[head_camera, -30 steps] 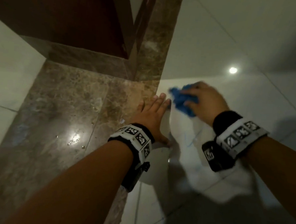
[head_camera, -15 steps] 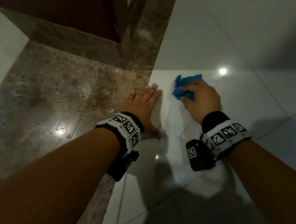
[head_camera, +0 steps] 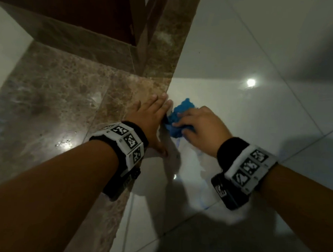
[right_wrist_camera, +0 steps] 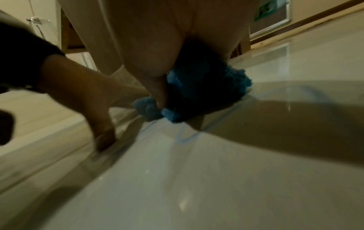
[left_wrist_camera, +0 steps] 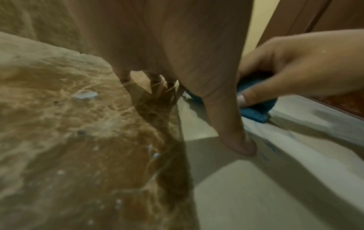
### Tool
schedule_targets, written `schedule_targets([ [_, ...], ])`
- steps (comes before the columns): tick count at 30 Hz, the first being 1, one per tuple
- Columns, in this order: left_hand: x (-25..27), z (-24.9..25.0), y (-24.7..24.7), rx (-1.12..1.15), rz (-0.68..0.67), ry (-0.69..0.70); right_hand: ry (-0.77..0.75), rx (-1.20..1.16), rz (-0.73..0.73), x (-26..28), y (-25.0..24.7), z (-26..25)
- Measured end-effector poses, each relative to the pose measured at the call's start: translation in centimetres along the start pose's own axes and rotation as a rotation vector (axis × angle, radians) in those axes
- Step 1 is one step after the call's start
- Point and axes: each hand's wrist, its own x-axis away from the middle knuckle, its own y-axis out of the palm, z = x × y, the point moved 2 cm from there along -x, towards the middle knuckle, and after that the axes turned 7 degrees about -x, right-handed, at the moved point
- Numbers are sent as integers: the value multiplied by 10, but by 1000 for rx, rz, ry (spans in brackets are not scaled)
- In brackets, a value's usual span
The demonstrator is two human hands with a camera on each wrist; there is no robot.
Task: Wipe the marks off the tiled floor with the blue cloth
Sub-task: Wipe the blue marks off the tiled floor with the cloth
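Note:
A crumpled blue cloth (head_camera: 176, 116) lies bunched on the white tiled floor (head_camera: 249, 114), and my right hand (head_camera: 198, 125) grips it and presses it down. The same cloth (right_wrist_camera: 197, 99) bulges out under my palm in the right wrist view, and shows beside my thumb as a dark blue wad (left_wrist_camera: 254, 112) in the left wrist view. Faint blue marks (head_camera: 200, 162) streak the tile just behind the cloth, with one blue line (right_wrist_camera: 185, 137) close to it. My left hand (head_camera: 152, 121) lies flat with straight fingers at the seam of brown marble and white tile, touching the cloth's left side.
A brown marble strip (head_camera: 52, 108) runs along the left, with water drops (head_camera: 64, 142) on it. A dark wooden door frame (head_camera: 140, 28) stands at the far end. White tile stretches away to the right, with a lamp's reflection (head_camera: 250, 82).
My right hand has dragged the cloth back toward me and leftward, up against my left hand. The left hand has stayed planted on the floor.

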Motion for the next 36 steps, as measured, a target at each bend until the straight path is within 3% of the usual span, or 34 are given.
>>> schedule_targets([
  [4, 1, -2, 0, -2, -13, -11, 298, -142, 267, -16, -27, 27],
  [5, 1, -1, 0, -6, -12, -11, 312, -145, 269, -14, -26, 26],
  [9, 0, 0, 0, 0, 12, -9, 60, 16, -70, 7, 2, -15],
  [11, 0, -1, 0, 8, 13, -13, 1, 127, -132, 11, 2, -20],
  [14, 0, 0, 1, 9, 16, -20, 131, 183, 94, -4, -13, 7],
  [16, 0, 0, 2, 8, 4, -24, 212, 55, 216, -8, -13, 22],
  [18, 0, 1, 2, 11, 6, -26, 114, -12, 195, 1, -2, 18],
  [20, -1, 1, 1, 22, 19, -22, -100, 7, 46, 15, 11, 6],
  [22, -1, 1, 2, 22, 16, -19, -181, 22, -92, 16, 6, 10],
  [23, -1, 1, 2, 16, 11, -20, -142, 10, -88, 11, -1, 18],
  [26, -2, 0, 2, 7, -4, -29, 139, -109, 210, -3, -18, 39],
  [27, -2, 0, 3, 4, -6, -31, 175, -102, 244, -1, -16, 37],
  [28, -2, 0, 3, 1, -5, -30, 133, -70, 218, 3, -10, 29],
  [31, -2, 1, 2, -5, 17, -18, -196, -19, -23, 25, 15, 2],
  [32, -2, 1, 1, -5, 20, -16, -213, -6, -97, 26, 14, 2],
  [34, -2, 0, 2, 4, 5, -16, -104, -3, -76, 13, 2, 14],
  [36, -3, 0, 3, 7, -16, -23, 90, -86, 155, -1, -11, 29],
])
